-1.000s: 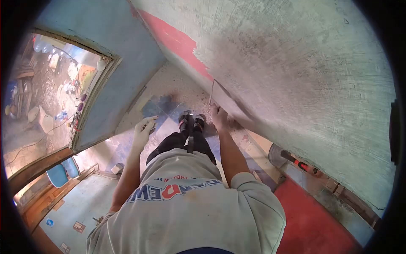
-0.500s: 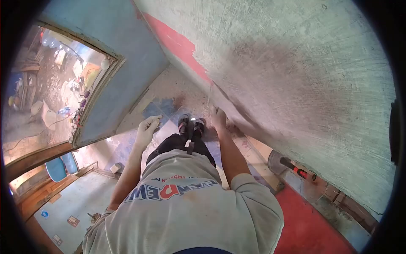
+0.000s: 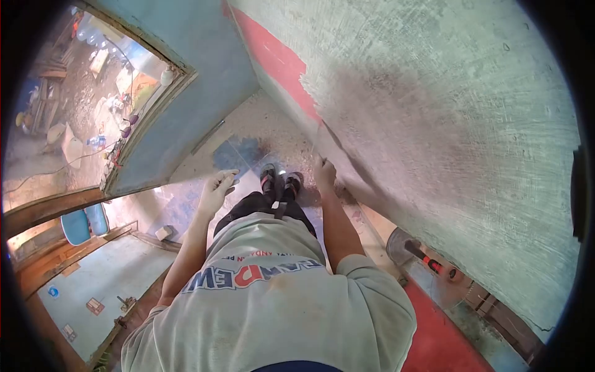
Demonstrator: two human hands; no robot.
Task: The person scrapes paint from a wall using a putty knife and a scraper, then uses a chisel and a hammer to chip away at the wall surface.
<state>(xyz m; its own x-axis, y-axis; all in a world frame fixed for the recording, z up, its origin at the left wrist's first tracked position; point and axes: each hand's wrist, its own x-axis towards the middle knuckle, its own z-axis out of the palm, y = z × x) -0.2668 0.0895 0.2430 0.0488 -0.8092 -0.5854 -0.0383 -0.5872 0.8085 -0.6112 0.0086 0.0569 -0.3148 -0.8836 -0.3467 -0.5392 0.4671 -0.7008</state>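
Note:
My right hand (image 3: 324, 173) is closed around a thin, pale, stick-like tool (image 3: 318, 137), whose narrow end rises from the fist beside the wall. My fingers hide its lower part. Just past it runs the lower edge of the rough, scraped whitish-green wall (image 3: 489, 124), which has a dark, dusty smear and a patch of pink-red paint (image 3: 269, 53). My left hand (image 3: 217, 189), pale with dust, hangs in the air left of my legs. Its fingers are loosely bent and a little apart, and nothing shows in them.
My shoes (image 3: 281, 178) stand on a dusty floor with a blue patch (image 3: 238, 152). At the left is a wooden-framed opening (image 3: 149, 102) onto a cluttered yard. On the right, a power tool with a red-and-black handle (image 3: 434, 260) lies low beside the wall, near a red surface (image 3: 437, 335).
The view has turned slightly, so the walls and opening sit a little differently. My right hand still grips the thin tool near the wall; my left hand keeps nearly the same pose.

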